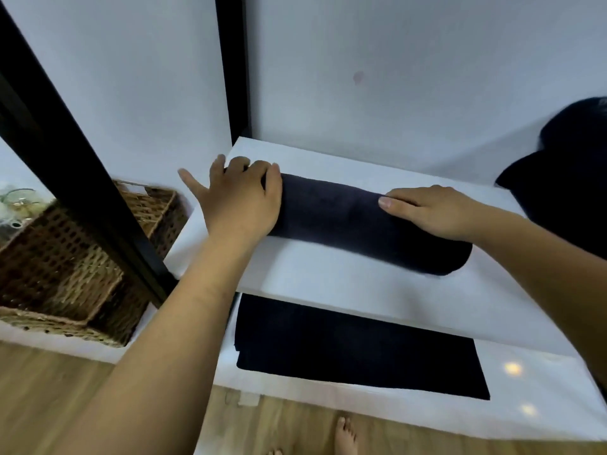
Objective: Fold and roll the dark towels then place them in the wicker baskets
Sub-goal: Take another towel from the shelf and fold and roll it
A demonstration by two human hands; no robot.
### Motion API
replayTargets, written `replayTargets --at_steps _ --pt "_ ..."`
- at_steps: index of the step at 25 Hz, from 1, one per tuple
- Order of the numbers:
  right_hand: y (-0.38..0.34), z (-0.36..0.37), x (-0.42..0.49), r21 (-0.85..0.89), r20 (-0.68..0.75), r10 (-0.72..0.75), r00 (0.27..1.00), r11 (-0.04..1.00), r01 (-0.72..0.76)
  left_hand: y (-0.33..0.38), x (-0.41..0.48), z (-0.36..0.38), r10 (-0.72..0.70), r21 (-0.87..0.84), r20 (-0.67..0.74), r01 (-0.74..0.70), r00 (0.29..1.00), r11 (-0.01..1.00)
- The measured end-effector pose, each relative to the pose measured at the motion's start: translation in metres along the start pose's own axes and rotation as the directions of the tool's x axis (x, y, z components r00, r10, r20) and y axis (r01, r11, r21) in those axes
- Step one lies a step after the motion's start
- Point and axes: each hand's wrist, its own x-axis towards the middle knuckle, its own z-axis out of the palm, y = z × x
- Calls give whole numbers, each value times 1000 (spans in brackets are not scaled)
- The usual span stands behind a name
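Head view: holding rolled towel (345, 221) down on upper white shelf (328, 284), roll lying crosswise, left to right. Cupping its left end with left hand (243, 198), fingers curled over the far side, little finger splayed off to the left. Covering the right part with right hand (427, 210), fingers bending down the far side, thumb lying flat on top. Judging cloth as soft, thick, light and non-slippery, likely springing open if released; probably best taking hold around both ends or under the middle, squeezing to keep the wrap tight. Noting folded towel (354, 353) lying flat on lower shelf, near side, and loose dark towel pile (571, 178) far right. Spotting wicker basket (65, 257) left, behind black frame post (75, 178), well apart from the roll. Seeing white wall behind, wood floor (65, 405) below, bare foot (345, 436) at near edge.
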Motion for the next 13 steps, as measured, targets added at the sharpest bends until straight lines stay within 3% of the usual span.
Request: replayTargets --at_steps 3,6,9,11,13 --pt "-14 18 -34 8 23 13 1000 1000 -14 13 -13 4 -111 3 -46 111 993 994" --pt "-18 35 -69 14 -34 1 999 1000 -1 31 -25 -1 -203 -240 85 218 975 946" --pt "-12 51 -99 42 -146 -51 988 997 57 38 1 -4 -282 -526 301 405 911 748" --pt "-6 62 -111 130 -241 -41 970 989 75 45 13 -3 -296 -633 442 528 847 566" --pt "-3 79 -122 225 -359 5 933 971 81 68 6 6 -271 -678 517 582 812 449"
